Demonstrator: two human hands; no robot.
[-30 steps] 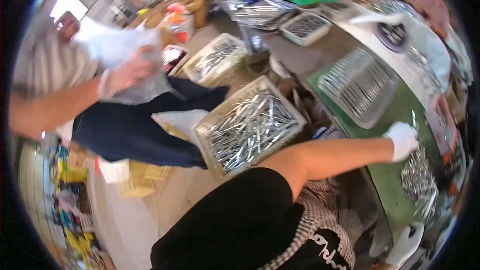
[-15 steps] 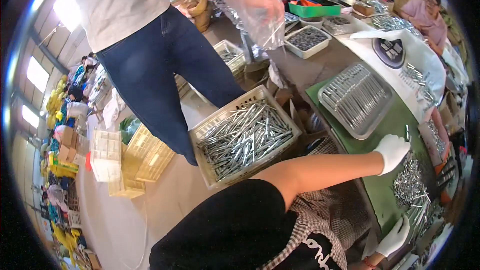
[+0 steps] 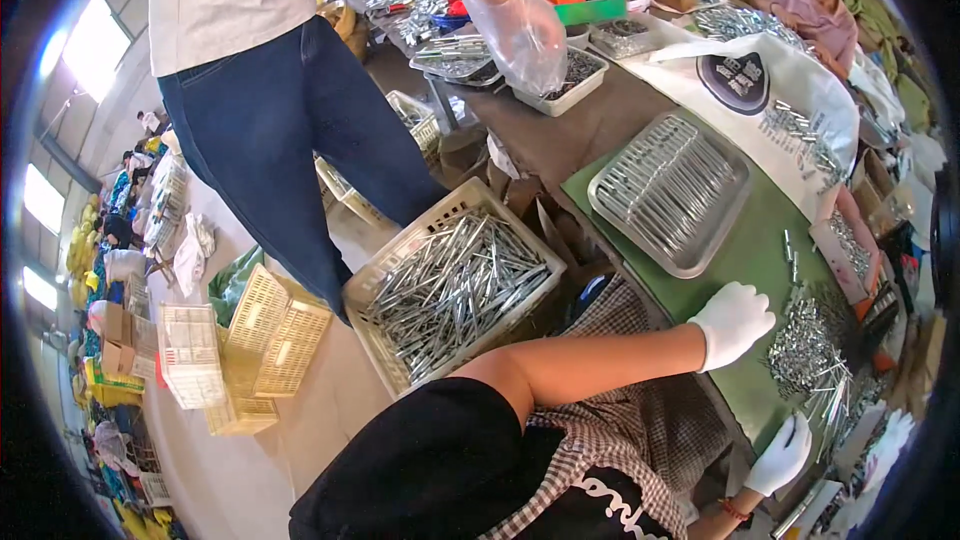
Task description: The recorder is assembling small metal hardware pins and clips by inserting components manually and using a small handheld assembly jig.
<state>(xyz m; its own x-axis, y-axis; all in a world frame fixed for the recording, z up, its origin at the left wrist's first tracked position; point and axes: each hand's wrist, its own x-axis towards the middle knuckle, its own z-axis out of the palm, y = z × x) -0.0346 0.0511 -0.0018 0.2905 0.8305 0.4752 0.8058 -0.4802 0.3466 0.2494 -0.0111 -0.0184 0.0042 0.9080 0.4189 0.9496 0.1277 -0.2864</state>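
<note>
My left hand, in a white glove, rests over the green mat with its fingers loosely bent and apart, and nothing shows in them. Small metal cylinders lie in a short line beyond its fingertips. My right hand, also gloved, is at the mat's near edge with fingers and thumb drawn together; what they hold, if anything, is hidden. Between and beyond my hands lies a pile of small metal parts, with long thin metal rods beside it. A metal tray holds rows of slim metal rods.
A plastic crate full of metal rods stands left of the table. Another person's plastic-covered hand is above a white tray of dark small parts. A seated person is across the table. Yellow crates stand on the floor.
The whole view has shifted, so the table appears farther left. My left hand has drawn back from the small metal cylinders. The other person's plastic-covered hand has moved over the tray of dark parts.
</note>
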